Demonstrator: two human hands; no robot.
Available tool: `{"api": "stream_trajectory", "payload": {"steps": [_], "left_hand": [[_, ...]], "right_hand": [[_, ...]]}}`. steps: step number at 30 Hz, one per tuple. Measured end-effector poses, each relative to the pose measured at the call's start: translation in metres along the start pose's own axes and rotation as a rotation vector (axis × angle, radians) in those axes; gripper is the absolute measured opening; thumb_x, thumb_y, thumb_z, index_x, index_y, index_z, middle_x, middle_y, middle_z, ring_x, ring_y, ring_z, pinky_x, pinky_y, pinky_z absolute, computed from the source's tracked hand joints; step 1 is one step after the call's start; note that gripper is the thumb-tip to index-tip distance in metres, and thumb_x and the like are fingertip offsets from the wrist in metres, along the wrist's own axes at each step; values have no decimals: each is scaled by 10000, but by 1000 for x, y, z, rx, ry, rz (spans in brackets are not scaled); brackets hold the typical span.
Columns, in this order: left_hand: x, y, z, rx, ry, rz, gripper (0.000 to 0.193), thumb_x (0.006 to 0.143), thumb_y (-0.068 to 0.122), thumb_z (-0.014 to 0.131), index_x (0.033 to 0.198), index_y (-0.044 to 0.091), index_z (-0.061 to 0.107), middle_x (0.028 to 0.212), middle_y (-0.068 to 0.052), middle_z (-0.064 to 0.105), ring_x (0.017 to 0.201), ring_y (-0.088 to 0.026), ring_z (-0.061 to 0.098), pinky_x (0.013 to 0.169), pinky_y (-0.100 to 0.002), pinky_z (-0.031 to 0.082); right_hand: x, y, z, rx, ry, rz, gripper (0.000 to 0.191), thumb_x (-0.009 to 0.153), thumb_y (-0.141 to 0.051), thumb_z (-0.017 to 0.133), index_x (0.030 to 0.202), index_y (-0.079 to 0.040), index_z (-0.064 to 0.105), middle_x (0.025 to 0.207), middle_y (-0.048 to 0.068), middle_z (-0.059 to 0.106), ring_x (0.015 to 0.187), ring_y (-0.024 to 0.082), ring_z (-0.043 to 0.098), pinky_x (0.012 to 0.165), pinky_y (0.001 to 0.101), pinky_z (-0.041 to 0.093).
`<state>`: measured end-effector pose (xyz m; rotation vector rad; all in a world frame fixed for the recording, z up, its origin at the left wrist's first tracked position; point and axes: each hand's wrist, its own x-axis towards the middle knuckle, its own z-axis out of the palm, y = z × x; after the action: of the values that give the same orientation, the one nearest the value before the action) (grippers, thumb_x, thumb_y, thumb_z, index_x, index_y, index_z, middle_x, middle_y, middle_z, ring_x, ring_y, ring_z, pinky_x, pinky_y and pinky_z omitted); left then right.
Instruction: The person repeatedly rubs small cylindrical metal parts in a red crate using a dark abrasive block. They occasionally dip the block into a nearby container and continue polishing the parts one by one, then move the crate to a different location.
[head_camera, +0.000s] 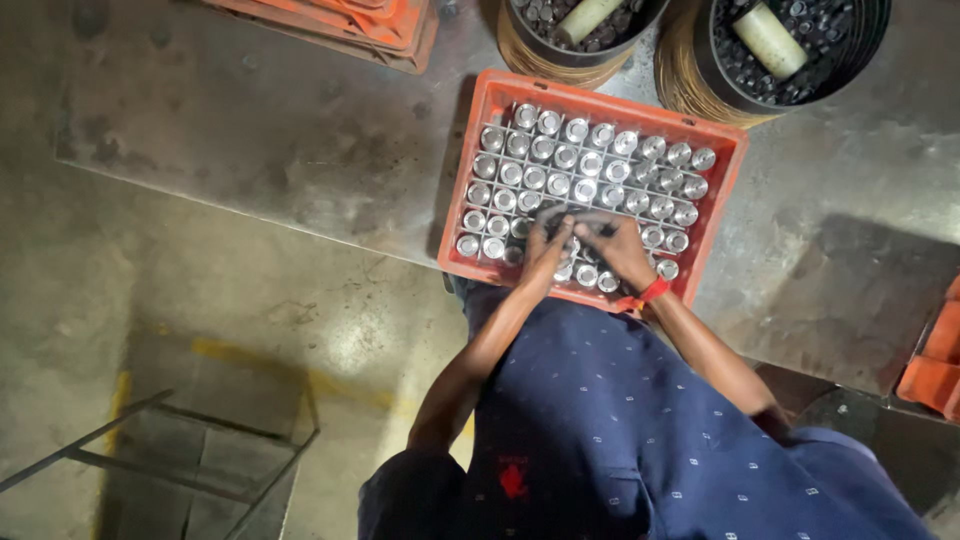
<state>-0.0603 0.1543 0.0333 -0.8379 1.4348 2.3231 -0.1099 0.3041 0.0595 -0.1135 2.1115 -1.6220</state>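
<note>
Grey metal workbench (300, 150), scuffed and stained | orange crate (720, 215) of metal cylinders at the near edge | two black tubs (700, 60) of small parts behind | stacked orange trays (340, 25) far left

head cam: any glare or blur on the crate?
Head view: metal cylinders glint bright in the orange crate, tops partly blown out; left hand and right hand slightly soft; floor dim, with a pale reflection patch.

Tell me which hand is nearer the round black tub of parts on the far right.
Right. The right hand works in the orange crate on the side toward that tub; the left hand sits just beyond it, farther away.
</note>
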Motion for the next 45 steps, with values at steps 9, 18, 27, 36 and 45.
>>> {"api": "stream_trajectory", "payload": {"steps": [9, 18, 27, 36, 45], "left_hand": [[12, -1, -30, -568, -23, -63, 211, 973, 250, 579, 1120, 102, 611, 841, -60, 652, 665, -159, 626, 558, -293, 483], [-3, 11, -37, -369, -108, 35, 432, 1090, 444, 548, 1297, 75, 637, 794, 34, 544, 598, -38, 436, 494, -190, 322], [-12, -3, -13, -63, -336, -22, 439, 1092, 385, 579, 1383, 70, 484, 751, 27, 498, 553, -43, 363, 464, -202, 263], [-23, 20, -31, -611, -401, -78, 775, 1087, 601, 251, 1593, 25, 362, 1508, -151, 493, 1405, -255, 460, 1183, -372, 359], [-17, 5, -32, -548, -491, 50, 699, 1055, 450, 391, 1582, -7, 353, 1601, -229, 419, 1489, -277, 419, 1286, -396, 294]], "right_hand": [[65, -33, -59, -476, 468, -514, 157, 899, -53, 820, 1055, -56, 807, 1109, 158, 763, 1038, 282, 703, 926, 385, 522], [86, -44, -62, -569, 456, -311, 172, 932, -192, 825, 1033, -54, 810, 965, 169, 766, 833, 268, 732, 784, 383, 552], [-24, 25, -2, 28, 60, 54, 223, 947, -190, 751, 1106, -35, 773, 1005, 41, 766, 875, 113, 648, 796, 288, 523], [-15, 26, -64, -547, 470, -348, 142, 945, -158, 783, 1030, -44, 779, 1035, 135, 758, 956, 289, 693, 864, 395, 532], [16, 13, -74, -645, 360, -195, 176, 941, -216, 794, 1044, -75, 809, 926, 194, 738, 810, 338, 679, 751, 437, 510]]}}
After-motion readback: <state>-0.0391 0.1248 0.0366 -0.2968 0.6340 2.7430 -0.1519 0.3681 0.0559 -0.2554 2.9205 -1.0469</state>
